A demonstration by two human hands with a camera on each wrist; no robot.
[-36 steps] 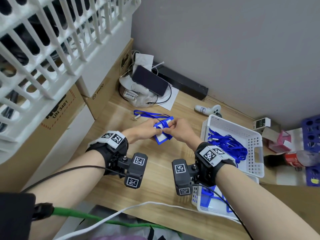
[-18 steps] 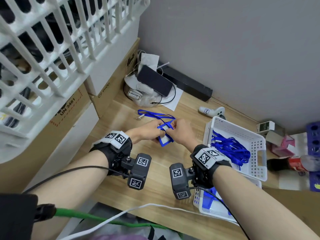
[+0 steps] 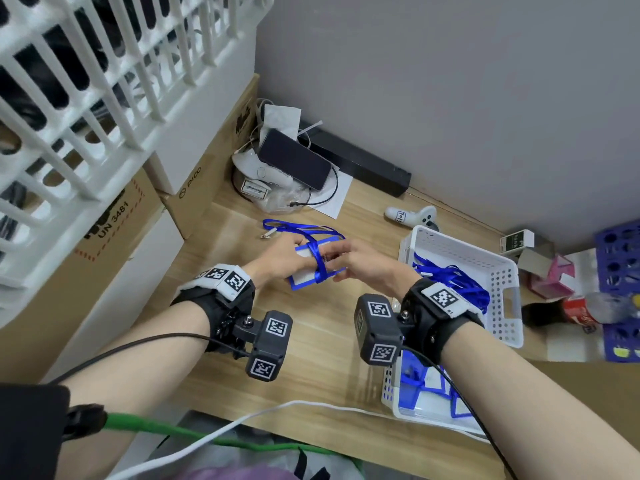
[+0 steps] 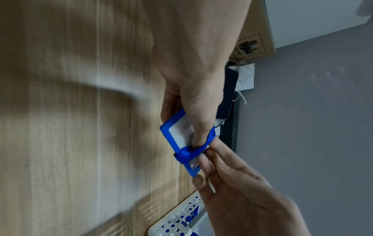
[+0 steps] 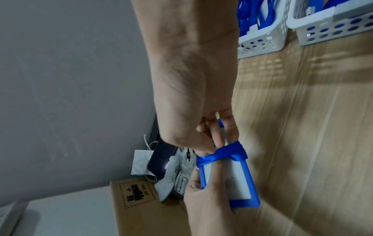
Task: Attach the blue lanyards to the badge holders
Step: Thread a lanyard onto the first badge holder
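A blue-framed badge holder (image 3: 304, 271) with a white insert is held above the wooden table between both hands. My left hand (image 3: 282, 258) grips its left end, thumb on the face (image 4: 198, 135). A blue lanyard (image 3: 320, 268) is wrapped across the holder's middle (image 5: 224, 154). The rest of the lanyard trails onto the table behind the hands, ending in a metal clip (image 3: 270, 233). My right hand (image 3: 353, 259) pinches the lanyard at the holder's right end, its fingers (image 5: 220, 135) lying along the frame.
A white basket (image 3: 460, 245) of blue lanyards stands to the right, and a second basket (image 3: 389, 393) of badge holders sits near the front edge. A phone (image 3: 294, 159), a white controller (image 3: 412, 214), cardboard boxes (image 3: 114, 220) and a blue rack (image 3: 620, 244) surround the work spot.
The holder has been turned flatter, so more of its face shows. The lanyard band now crosses its middle. Both hands stay on it in about the same spot.
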